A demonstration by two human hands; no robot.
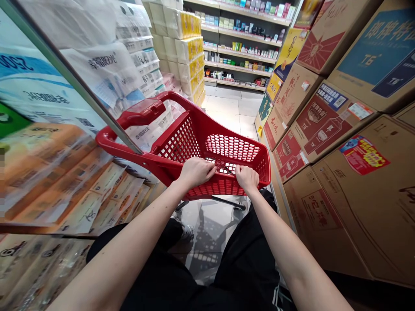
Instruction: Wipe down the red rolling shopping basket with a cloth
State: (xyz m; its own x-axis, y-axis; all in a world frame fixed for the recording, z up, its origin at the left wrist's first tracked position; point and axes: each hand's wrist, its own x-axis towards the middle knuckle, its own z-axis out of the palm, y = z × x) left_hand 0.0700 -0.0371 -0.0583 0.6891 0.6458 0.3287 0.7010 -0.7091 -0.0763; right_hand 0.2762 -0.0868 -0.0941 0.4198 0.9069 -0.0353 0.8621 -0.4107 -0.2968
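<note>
A red plastic shopping cart [177, 166] stands crosswise in front of me, its handle end at the left and its basket at the right. My left hand [197, 171] is closed over the near rim of the basket. A short way to the right, my right hand [247, 177] grips the same rim with its fingers curled inward. Through the perforated walls I see no goods in the visible part of the basket. The red handle [139, 113] is held by neither hand. Below the basket, a wheel [239, 207] shows on the tiled floor.
Stacked cartons [337, 172] line the right side closely. Wrapped tissue packs [100, 69] and orange packs [48, 160] fill the left. A slanting metal post [74, 73] crosses the cart's handle end. Pale floor [235, 110] leads to stocked shelves [243, 47].
</note>
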